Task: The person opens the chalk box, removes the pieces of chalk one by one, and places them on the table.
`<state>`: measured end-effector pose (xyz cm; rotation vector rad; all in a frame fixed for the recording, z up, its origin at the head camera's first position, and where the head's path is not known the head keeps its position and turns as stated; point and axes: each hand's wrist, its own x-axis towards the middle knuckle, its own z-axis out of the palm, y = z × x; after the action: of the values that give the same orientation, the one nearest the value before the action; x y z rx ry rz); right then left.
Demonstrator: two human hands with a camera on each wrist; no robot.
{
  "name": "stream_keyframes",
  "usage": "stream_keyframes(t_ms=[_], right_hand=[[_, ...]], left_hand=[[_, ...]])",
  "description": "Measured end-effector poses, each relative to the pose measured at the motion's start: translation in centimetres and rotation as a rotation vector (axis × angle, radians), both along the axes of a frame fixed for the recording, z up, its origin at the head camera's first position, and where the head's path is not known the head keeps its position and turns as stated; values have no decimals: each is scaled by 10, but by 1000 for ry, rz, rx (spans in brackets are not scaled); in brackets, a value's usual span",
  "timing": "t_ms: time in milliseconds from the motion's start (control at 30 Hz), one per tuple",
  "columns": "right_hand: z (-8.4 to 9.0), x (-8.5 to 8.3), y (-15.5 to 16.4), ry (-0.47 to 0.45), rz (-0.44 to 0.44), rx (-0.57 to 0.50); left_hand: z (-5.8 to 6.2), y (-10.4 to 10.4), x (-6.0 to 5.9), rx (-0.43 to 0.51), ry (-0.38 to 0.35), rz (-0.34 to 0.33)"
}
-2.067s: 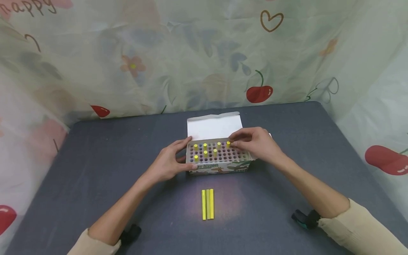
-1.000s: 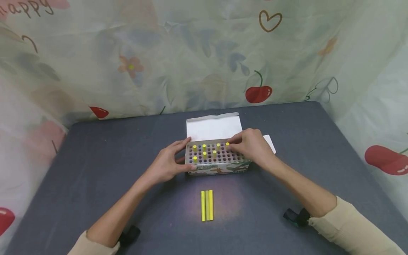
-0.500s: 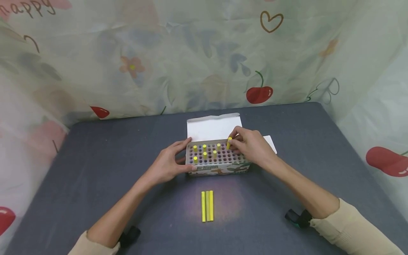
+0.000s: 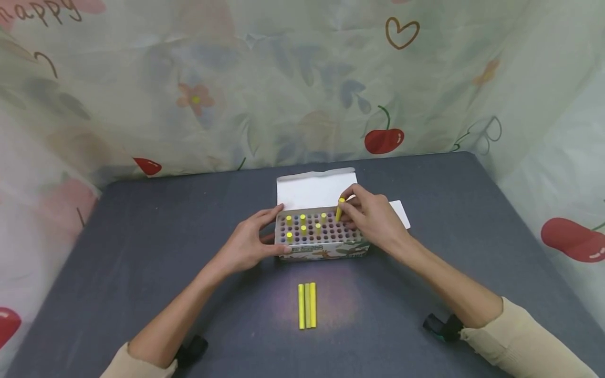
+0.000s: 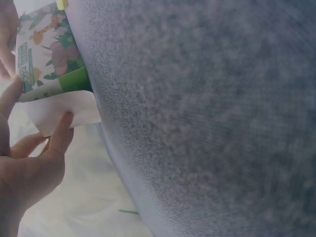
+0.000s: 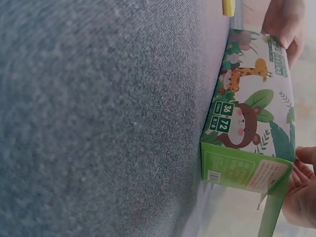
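Note:
A small printed cardboard box [image 4: 326,252] stands on the table, its inner sheet full of round holes facing up. Several yellow chalk sticks [image 4: 303,229] poke out of holes, mostly in the left half. My left hand [image 4: 246,240] holds the box's left end, thumb on the front face and forefinger at the rear corner. At the back right of the sheet, my right hand [image 4: 375,220] pinches another yellow chalk stick [image 4: 339,209], which leans slightly and rises well above the holes. Its lower end is at the sheet, partly behind the fingers.
Three yellow chalk sticks [image 4: 307,305] lie side by side in front of the box. Its white lid [image 4: 312,190] is folded back, and a white side flap [image 4: 400,214] sticks out at the right. A printed curtain [image 4: 283,79] hangs behind the dark table [image 4: 198,210].
The pinched chalk stick has risen from showing only its top to standing well above the sheet. My right hand has shifted left and up, uncovering the side flap. My left hand stays put.

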<state>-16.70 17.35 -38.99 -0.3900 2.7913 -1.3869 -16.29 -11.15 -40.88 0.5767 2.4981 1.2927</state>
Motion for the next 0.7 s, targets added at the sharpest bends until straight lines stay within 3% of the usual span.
stream_keyframes(t_ms=[400,700], right_hand=[[5,3,4,189,-25,-32],[13,6,3,112,-9,-155]], left_hand=[[1,0,0,-8,2,-9],[0,-1,0,-8,-3,-4]])
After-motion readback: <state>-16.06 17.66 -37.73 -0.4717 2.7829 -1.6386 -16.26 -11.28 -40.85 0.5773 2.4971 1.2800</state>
